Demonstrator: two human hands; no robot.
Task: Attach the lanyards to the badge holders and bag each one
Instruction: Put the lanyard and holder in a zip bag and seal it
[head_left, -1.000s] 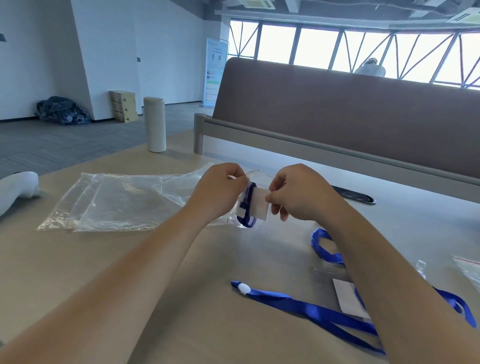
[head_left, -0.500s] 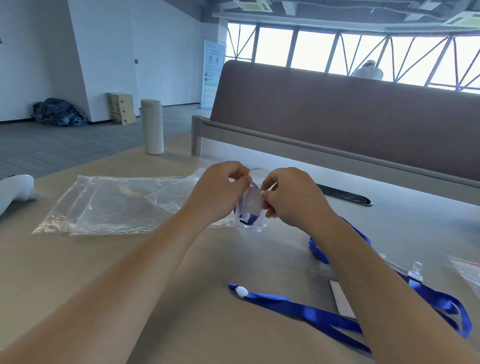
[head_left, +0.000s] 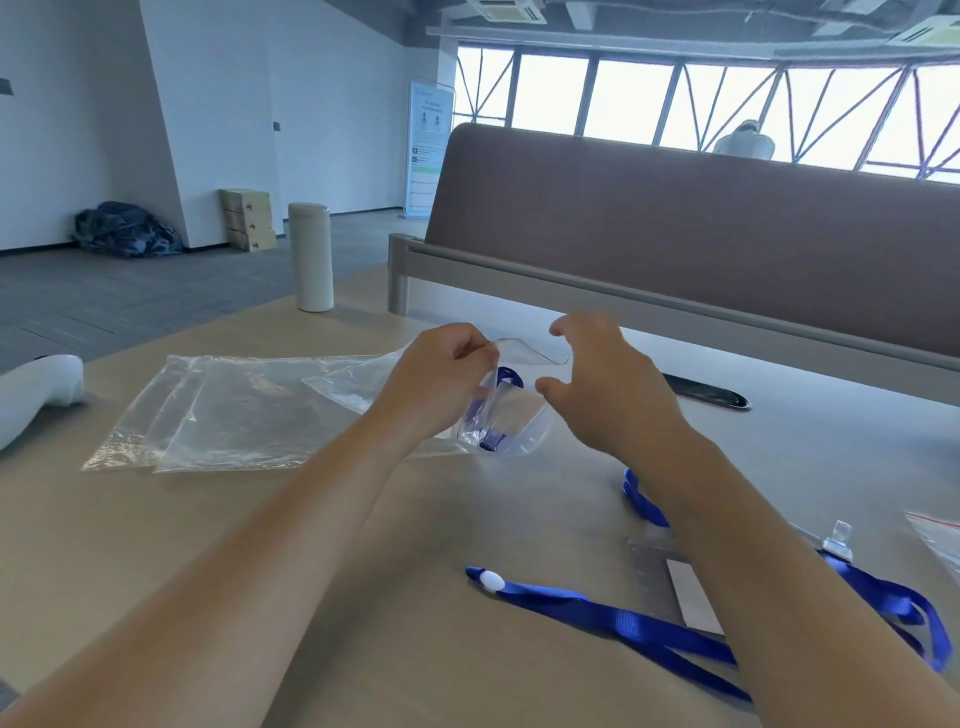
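Note:
My left hand (head_left: 441, 379) pinches the rim of a small clear plastic bag (head_left: 514, 421) held upright just above the table. Inside it sit a badge holder and a folded blue lanyard (head_left: 501, 402). My right hand (head_left: 605, 387) hovers just right of the bag's mouth with fingers spread and curved, holding nothing. A second blue lanyard (head_left: 623, 621) with a white bead lies on the table near me. Beside it lies a clear badge holder (head_left: 675, 582) with a white card, partly hidden by my right forearm.
A stack of empty clear bags (head_left: 228, 410) lies flat to the left. A white bottle (head_left: 311, 257) stands at the far table edge. A white handle-shaped object (head_left: 36, 395) lies far left. A dark phone (head_left: 706, 397) lies below the brown partition (head_left: 675, 234). Another bag's corner (head_left: 937, 535) shows at right.
My right hand has let go of the bag and opened beside it. The bag's mouth has spread wider, with the lanyard and badge holder sitting deeper inside.

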